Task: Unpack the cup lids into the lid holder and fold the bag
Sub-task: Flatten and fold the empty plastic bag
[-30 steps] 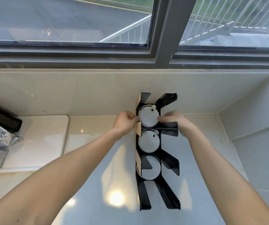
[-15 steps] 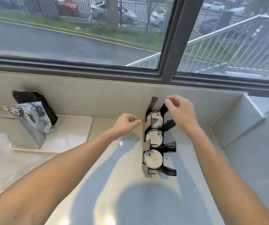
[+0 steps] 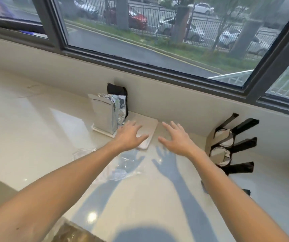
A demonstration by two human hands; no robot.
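Observation:
A black lid holder (image 3: 241,145) stands on the counter at the right, against the wall, with white cup lids (image 3: 225,137) in its slots. A crumpled clear plastic bag (image 3: 121,168) lies flat on the counter under my left forearm. My left hand (image 3: 129,137) hovers open above the counter, its fingers over the edge of a white tray. My right hand (image 3: 177,138) is open too, fingers spread, to the left of the holder and apart from it. Neither hand holds anything.
A white tray (image 3: 149,135) lies by the wall with a silver foil pouch (image 3: 108,114) and a black bag (image 3: 117,91) standing on its far end. A wall with a window above it borders the counter at the back. A brown patterned surface (image 3: 72,233) shows at the bottom edge.
Both hands have left the lid holder and moved left, opening with fingers spread. My head has turned left, so the holder now sits at the right and the plastic bag has come into view.

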